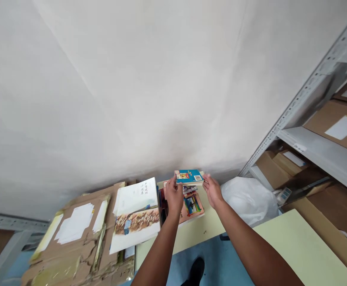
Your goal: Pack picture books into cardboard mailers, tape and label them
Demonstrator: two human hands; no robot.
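Observation:
A small blue book (193,176) with a barcode and a yellow picture on its cover is held a little above other books, at the back of the pale yellow table. My left hand (174,195) is closed on the book's left end. At its right end, the fingers and thumb of my right hand (213,190) grip the edge. Beneath it lie several books, among them an orange-pink book (195,206) with a colourful cover picture, partly hidden by my left hand. A large white picture book (137,214) with a child on its cover lies to the left.
A worn, taped cardboard box (81,246) with paper labels stands at the left. A white plastic bag (249,200) sits right of my hands. Metal shelving (322,147) with cardboard boxes rises at the right, beside another pale table top (307,246). A white wall (161,87) stands behind.

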